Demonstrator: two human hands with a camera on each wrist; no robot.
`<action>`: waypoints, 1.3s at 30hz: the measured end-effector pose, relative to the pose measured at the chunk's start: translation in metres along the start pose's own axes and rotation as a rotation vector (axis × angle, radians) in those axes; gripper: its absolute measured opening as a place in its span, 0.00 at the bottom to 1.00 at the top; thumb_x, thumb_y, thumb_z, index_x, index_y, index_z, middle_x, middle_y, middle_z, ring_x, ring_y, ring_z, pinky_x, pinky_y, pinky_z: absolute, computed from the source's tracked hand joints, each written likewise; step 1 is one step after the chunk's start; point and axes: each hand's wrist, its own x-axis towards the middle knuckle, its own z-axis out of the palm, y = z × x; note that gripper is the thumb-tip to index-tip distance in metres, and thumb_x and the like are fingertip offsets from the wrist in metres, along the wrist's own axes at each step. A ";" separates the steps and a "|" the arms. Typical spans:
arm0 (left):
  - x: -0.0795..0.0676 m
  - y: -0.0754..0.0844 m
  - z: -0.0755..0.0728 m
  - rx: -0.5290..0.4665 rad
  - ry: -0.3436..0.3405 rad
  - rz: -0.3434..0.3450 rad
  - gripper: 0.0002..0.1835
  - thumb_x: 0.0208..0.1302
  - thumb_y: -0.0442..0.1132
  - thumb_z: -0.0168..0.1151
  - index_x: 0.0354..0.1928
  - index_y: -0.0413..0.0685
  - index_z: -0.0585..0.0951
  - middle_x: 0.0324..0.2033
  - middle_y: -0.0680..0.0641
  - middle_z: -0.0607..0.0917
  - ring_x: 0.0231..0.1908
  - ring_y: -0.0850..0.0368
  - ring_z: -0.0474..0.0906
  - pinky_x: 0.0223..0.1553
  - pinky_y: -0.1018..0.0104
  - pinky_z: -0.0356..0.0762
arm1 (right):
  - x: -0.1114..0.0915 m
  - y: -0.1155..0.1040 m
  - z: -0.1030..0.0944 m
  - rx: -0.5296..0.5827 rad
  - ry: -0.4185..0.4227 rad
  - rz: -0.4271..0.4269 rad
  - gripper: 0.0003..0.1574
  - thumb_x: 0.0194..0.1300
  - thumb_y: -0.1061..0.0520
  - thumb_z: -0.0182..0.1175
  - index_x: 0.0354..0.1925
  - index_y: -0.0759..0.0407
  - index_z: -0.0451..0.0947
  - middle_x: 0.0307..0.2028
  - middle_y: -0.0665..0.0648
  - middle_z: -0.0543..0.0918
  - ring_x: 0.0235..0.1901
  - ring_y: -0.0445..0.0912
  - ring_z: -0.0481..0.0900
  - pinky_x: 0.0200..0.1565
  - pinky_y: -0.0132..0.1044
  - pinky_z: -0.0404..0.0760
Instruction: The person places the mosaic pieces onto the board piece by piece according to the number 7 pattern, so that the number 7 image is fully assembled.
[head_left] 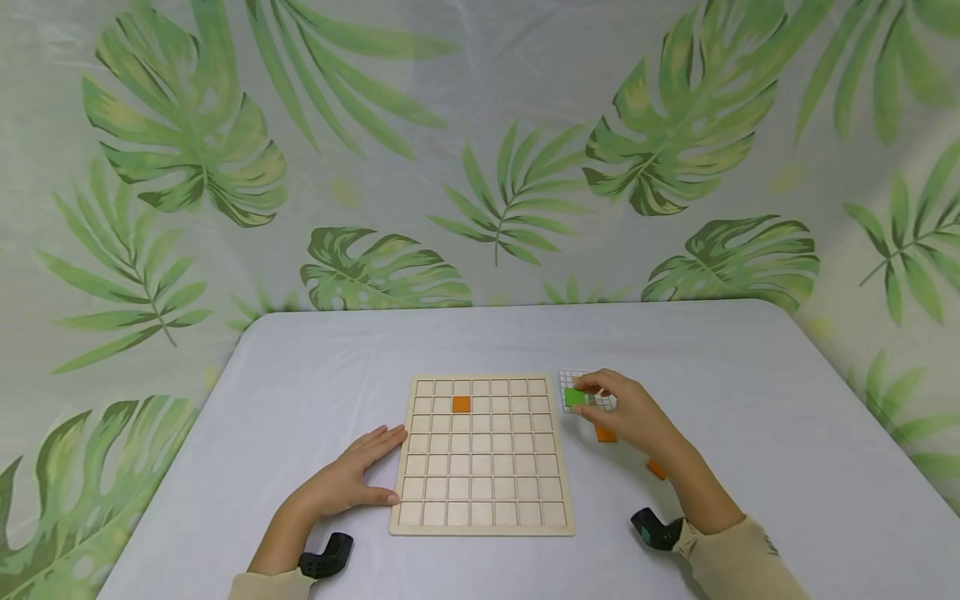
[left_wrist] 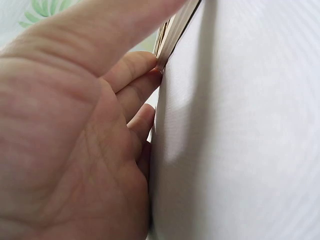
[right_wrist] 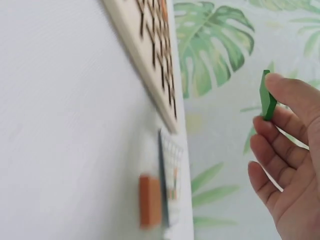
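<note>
On the white-covered bench (head_left: 337,358), my spread left hand (head_left: 347,479) touches the wooden grid board (head_left: 482,467); my right hand (head_left: 628,408) pinches a green tile (head_left: 574,397), which a slack grip could drop towards the gridded card (head_left: 567,380) below.

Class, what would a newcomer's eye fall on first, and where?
The bright green square tile, pinched by the right hand to the right of the pale wooden grid board, probably draws the eye first. Next comes the lone orange square tile on the board, near its far edge.
</note>
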 end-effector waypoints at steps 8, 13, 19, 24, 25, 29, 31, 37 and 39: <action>0.000 0.000 0.000 -0.001 0.000 0.005 0.50 0.43 0.57 0.68 0.67 0.49 0.58 0.66 0.48 0.56 0.66 0.44 0.41 0.59 0.40 0.42 | 0.049 -0.020 0.032 0.076 0.031 -0.093 0.18 0.54 0.55 0.65 0.44 0.60 0.76 0.40 0.51 0.77 0.40 0.51 0.74 0.41 0.45 0.74; 0.000 0.001 0.000 -0.001 0.000 0.011 0.50 0.43 0.57 0.67 0.67 0.49 0.58 0.66 0.48 0.56 0.66 0.44 0.41 0.59 0.40 0.41 | 0.066 -0.030 0.058 0.100 0.006 -0.090 0.18 0.55 0.55 0.64 0.45 0.60 0.76 0.40 0.52 0.77 0.40 0.51 0.73 0.41 0.43 0.74; 0.000 0.000 0.000 0.009 0.002 0.009 0.50 0.43 0.58 0.67 0.67 0.49 0.58 0.66 0.48 0.56 0.66 0.45 0.41 0.60 0.41 0.41 | 0.072 -0.031 0.088 0.119 -0.085 -0.052 0.17 0.56 0.57 0.63 0.45 0.60 0.75 0.41 0.53 0.76 0.41 0.48 0.73 0.42 0.39 0.74; -0.001 0.000 0.000 0.004 0.003 0.006 0.50 0.43 0.58 0.67 0.67 0.49 0.58 0.66 0.48 0.56 0.66 0.45 0.41 0.60 0.41 0.41 | 0.073 -0.027 0.104 0.118 -0.166 0.055 0.19 0.55 0.54 0.64 0.45 0.59 0.75 0.41 0.50 0.75 0.41 0.44 0.72 0.44 0.35 0.73; -0.001 0.000 0.000 0.002 0.003 0.004 0.50 0.42 0.58 0.67 0.67 0.50 0.58 0.66 0.48 0.56 0.66 0.45 0.41 0.60 0.40 0.41 | 0.073 -0.027 0.106 0.108 -0.178 0.074 0.19 0.55 0.54 0.64 0.45 0.58 0.75 0.41 0.50 0.74 0.41 0.43 0.72 0.44 0.35 0.73; -0.001 0.000 0.000 0.006 0.002 0.001 0.50 0.42 0.58 0.67 0.67 0.49 0.58 0.66 0.48 0.56 0.66 0.45 0.41 0.60 0.41 0.41 | 0.073 -0.024 0.111 0.076 -0.204 0.079 0.17 0.54 0.52 0.64 0.42 0.57 0.76 0.41 0.50 0.73 0.42 0.43 0.72 0.46 0.35 0.72; -0.001 0.000 0.000 0.011 0.003 0.001 0.50 0.42 0.58 0.67 0.67 0.49 0.58 0.66 0.48 0.56 0.66 0.45 0.41 0.60 0.41 0.41 | 0.072 -0.023 0.111 0.073 -0.214 0.067 0.18 0.54 0.52 0.64 0.42 0.57 0.77 0.41 0.50 0.72 0.43 0.44 0.72 0.47 0.36 0.72; 0.000 0.000 0.000 0.000 0.005 0.008 0.50 0.42 0.58 0.68 0.67 0.49 0.58 0.66 0.47 0.56 0.66 0.44 0.41 0.60 0.40 0.41 | 0.070 -0.024 0.107 0.069 -0.246 0.027 0.22 0.54 0.51 0.64 0.46 0.58 0.76 0.44 0.51 0.71 0.46 0.45 0.71 0.50 0.37 0.70; 0.000 0.001 0.000 -0.005 0.003 0.010 0.50 0.42 0.58 0.68 0.67 0.48 0.58 0.66 0.47 0.56 0.66 0.44 0.41 0.60 0.40 0.40 | 0.069 -0.024 0.105 0.073 -0.252 0.041 0.24 0.54 0.50 0.64 0.48 0.59 0.75 0.45 0.51 0.71 0.46 0.45 0.70 0.50 0.36 0.70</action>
